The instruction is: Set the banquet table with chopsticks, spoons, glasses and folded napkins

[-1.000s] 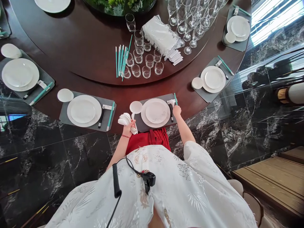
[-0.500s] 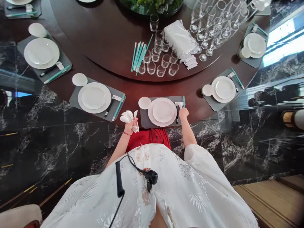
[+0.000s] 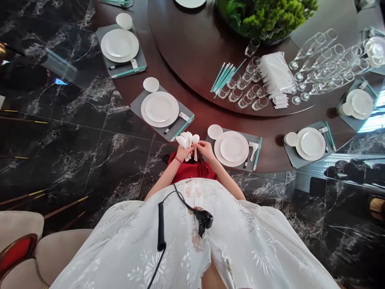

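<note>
Spoons [image 3: 187, 139] overlap in left hand [image 3: 183, 153], exact count unclear.

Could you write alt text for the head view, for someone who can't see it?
A person's left hand holds a bunch of white spoons while the right hand touches a single spoon beside them, at the edge of a dark table. White plates on grey mats line the rim; clear glasses and greenery stand farther in.

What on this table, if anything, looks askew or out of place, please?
One teal stick slants across the neighbouring teal sticks beside the small glasses, breaking their roughly parallel lie. Nothing looks spilled.
</note>
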`<action>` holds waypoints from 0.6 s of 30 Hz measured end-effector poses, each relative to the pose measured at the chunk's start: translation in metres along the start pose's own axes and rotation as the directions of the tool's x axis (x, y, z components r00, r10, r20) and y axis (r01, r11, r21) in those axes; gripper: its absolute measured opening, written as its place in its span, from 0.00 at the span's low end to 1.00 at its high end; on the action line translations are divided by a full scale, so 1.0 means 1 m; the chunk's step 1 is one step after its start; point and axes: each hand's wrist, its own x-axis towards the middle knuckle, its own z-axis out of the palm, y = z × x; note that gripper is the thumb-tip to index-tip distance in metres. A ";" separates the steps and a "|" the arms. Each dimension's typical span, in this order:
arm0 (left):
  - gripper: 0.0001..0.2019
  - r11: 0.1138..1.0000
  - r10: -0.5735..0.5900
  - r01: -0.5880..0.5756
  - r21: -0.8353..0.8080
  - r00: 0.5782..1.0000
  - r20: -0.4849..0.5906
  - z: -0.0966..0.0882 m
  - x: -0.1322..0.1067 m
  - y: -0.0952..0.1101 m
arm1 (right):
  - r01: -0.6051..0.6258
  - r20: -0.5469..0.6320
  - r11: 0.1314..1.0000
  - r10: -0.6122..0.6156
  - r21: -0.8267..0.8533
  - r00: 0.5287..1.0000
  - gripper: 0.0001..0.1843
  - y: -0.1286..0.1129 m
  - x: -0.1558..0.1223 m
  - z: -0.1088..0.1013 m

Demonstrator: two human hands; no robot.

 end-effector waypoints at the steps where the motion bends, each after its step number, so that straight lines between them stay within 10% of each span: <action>1: 0.16 1.000 -0.007 0.006 -0.011 1.000 -0.019 -0.016 0.000 0.005 | -0.022 0.015 1.000 0.022 0.019 1.000 0.17 -0.003 0.012 0.008; 10: 0.16 0.990 0.021 -0.062 -0.127 0.954 -0.299 -0.235 -0.019 0.051 | -0.305 -0.307 0.918 0.376 0.255 0.874 0.08 -0.009 0.180 0.109; 14: 0.17 0.989 -0.001 -0.065 -0.133 0.897 -0.442 -0.325 -0.032 0.071 | -0.324 -0.422 0.931 0.364 0.166 0.831 0.07 -0.006 0.210 0.127; 18: 0.20 0.987 -0.049 -0.036 -0.155 0.857 -0.512 -0.377 -0.030 0.097 | -0.319 -0.497 0.948 0.284 0.017 0.820 0.05 -0.008 0.213 0.135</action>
